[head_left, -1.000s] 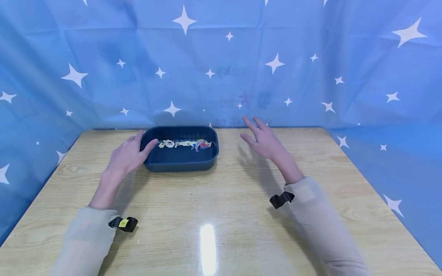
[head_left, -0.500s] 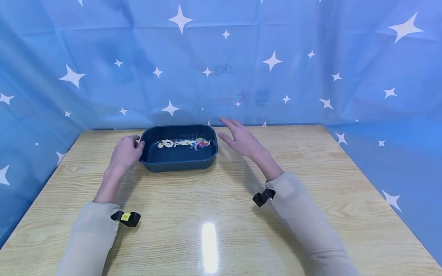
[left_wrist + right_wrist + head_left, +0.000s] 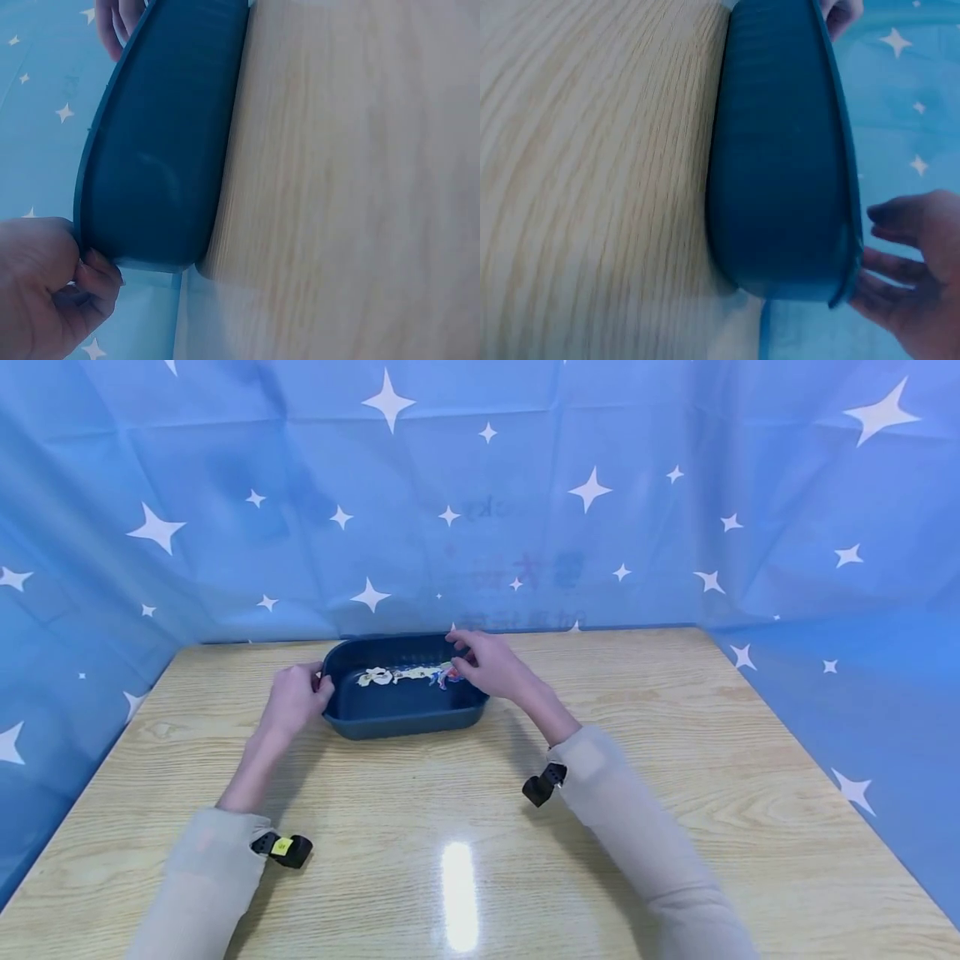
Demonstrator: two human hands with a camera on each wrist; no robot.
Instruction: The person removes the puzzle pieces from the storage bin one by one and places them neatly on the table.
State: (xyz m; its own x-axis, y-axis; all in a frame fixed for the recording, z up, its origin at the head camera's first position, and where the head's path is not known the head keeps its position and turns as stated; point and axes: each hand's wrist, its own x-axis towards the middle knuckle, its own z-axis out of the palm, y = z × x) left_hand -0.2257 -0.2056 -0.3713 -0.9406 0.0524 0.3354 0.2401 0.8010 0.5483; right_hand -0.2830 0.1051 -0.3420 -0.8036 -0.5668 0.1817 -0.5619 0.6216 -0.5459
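Note:
A dark blue plastic basin (image 3: 405, 724) with rounded corners stands near the table's back edge. In it lies a row of small flat cutouts (image 3: 408, 674), mostly whitish, with red and blue pieces at the right end; what they are is too small to tell. My left hand (image 3: 295, 697) pinches the basin's left rim between thumb and curled fingers, as the left wrist view also shows. My right hand (image 3: 491, 667) is at the right rim, fingers at the outer end wall. Its thumb (image 3: 900, 214) is apart from the rim in the right wrist view.
A light wood-grain table (image 3: 375, 827) carries the basin, with a bright light reflection (image 3: 459, 893) near its front. Behind and beside it hangs a blue cloth (image 3: 637, 460) with white stars. Each wrist bears a small black camera (image 3: 291, 850).
My right hand has moved left to the basin's right end. My left hand has gone from above the left rim to pinching it. The basin has shifted slightly right.

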